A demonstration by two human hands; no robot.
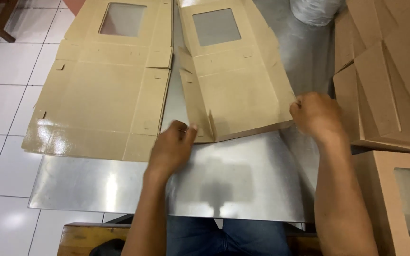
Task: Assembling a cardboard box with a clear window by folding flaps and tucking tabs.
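Note:
A flat brown cardboard box blank (pixel 236 90) with a clear window lies on the steel table (pixel 243 180), its side flaps bent upward. My left hand (pixel 172 147) grips its near left corner, thumb on the flap. My right hand (pixel 315 116) pinches its near right corner. A second unfolded box blank (pixel 105 95) with a window lies flat to the left, hanging over the table's edge.
Folded brown boxes (pixel 390 85) are stacked at the right, and one assembled windowed box (pixel 404 199) stands at the near right. A white bag (pixel 316 10) sits at the far side. White floor tiles (pixel 5 71) show at left; a wooden bench (pixel 91 234) is below.

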